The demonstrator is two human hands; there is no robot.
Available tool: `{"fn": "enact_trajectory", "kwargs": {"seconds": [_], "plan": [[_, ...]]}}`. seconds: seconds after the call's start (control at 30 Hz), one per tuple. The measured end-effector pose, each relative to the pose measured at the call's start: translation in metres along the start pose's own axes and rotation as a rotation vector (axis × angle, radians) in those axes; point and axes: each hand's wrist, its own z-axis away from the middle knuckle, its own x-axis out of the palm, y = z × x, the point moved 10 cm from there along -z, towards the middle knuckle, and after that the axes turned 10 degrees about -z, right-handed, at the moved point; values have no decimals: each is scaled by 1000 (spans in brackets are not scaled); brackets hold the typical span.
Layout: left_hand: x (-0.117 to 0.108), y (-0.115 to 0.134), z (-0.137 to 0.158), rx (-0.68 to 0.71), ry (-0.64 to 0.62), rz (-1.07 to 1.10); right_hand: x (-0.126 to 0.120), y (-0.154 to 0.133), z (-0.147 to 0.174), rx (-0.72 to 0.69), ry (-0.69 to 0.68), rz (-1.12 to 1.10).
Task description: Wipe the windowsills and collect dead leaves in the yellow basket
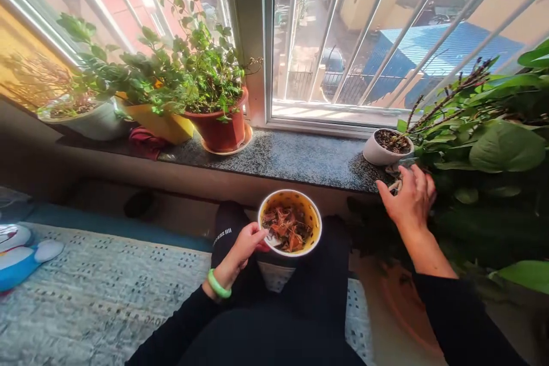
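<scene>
My left hand (242, 247) is closed on the near-left rim of a round bucket (318, 225) with a yellow inside and a white rim, thumb over the edge. Dry brown leaves (288, 227) lie in it. Over the right end of the sill, my right hand (409, 197) is open, thumb and fingers apart. Just beyond it stands a small white plant pot (381, 152) with dark soil and a bare, leaning stem. Something small and greyish shows between the right thumb and fingers; its kind and whether I touch it I cannot tell.
On the dark speckled windowsill (300, 154) stand a red-brown flowerpot (225, 128), a yellow pot (165, 123) and a pale pot (96, 120), all planted. A dark red cloth (147, 143) lies between them. Large green leaves (508, 146) crowd the right side. A barred window rises behind.
</scene>
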Motion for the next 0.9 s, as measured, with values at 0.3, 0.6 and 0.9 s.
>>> {"fn": "enact_trajectory", "kwargs": {"seconds": [0.3,0.6,0.9], "plan": [[-9,-5,6,27,49,51,120,-55,181,673,-765,-826],[-19,4,20,75,-33,7,118,-70,193,707,-868,-697],[-42,53,28,286,-69,-172,116,-102,190,893,-857,-832]]}}
